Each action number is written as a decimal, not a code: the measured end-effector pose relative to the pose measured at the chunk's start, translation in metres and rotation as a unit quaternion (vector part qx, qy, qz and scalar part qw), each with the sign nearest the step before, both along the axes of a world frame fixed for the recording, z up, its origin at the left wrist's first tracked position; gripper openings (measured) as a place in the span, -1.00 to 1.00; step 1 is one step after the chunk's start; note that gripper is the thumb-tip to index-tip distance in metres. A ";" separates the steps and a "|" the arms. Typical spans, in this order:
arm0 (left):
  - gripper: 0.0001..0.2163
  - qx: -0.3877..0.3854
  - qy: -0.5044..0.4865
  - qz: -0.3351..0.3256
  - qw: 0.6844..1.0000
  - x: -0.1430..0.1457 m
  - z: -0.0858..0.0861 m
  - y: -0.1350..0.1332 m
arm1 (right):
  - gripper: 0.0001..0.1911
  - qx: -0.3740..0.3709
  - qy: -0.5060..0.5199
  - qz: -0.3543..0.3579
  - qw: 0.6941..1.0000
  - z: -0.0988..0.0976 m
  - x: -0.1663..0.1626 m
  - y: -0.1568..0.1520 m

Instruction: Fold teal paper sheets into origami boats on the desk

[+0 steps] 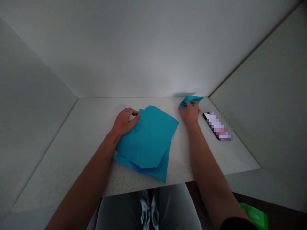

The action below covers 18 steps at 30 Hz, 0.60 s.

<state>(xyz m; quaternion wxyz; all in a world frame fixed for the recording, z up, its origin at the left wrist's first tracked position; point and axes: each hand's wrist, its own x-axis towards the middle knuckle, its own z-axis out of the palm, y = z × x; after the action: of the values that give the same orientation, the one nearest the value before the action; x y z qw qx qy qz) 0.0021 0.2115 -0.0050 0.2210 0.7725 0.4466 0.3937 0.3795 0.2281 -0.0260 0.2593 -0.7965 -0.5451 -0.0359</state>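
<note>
A stack of flat blue paper sheets [147, 140] lies in the middle of the white table [72, 143]. My left hand [124, 121] rests at the stack's far left corner, fingers curled and pinching the top sheet's edge. My right hand [190, 111] reaches to the far right of the table, and its fingers close on a small folded blue paper piece [192, 99] near the back wall.
A phone [217, 125] lies on the table just right of my right hand. White walls close the table in at the back, left and right. A green object [255, 215] sits low at the bottom right, below the table.
</note>
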 end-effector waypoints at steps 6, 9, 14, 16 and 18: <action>-0.73 -0.002 -0.011 0.009 1.000 0.001 0.000 0.000 | -0.71 0.010 0.035 0.065 0.997 0.007 -0.003 0.005; -0.70 -0.017 -0.048 0.019 0.998 0.003 0.000 -0.001 | -0.72 0.067 0.084 0.189 0.976 0.014 -0.015 0.004; -0.49 -0.082 -0.148 0.033 0.985 0.004 -0.004 -0.002 | -0.76 0.108 0.082 0.459 0.878 0.030 -0.063 -0.015; -0.38 -0.106 -0.177 0.010 0.978 0.003 -0.006 -0.002 | -0.72 0.091 0.079 0.526 0.842 0.033 -0.083 -0.023; -0.29 -0.113 -0.197 -0.008 0.974 0.003 -0.007 -0.002 | -0.70 0.070 0.075 0.569 0.816 0.034 -0.097 -0.028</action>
<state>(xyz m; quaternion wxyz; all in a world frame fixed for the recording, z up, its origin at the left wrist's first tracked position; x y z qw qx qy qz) 0.0048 0.2096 -0.0121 0.3938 0.6533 0.4294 0.4834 0.2827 0.1999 0.0082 0.3283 -0.3245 -0.8760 0.1396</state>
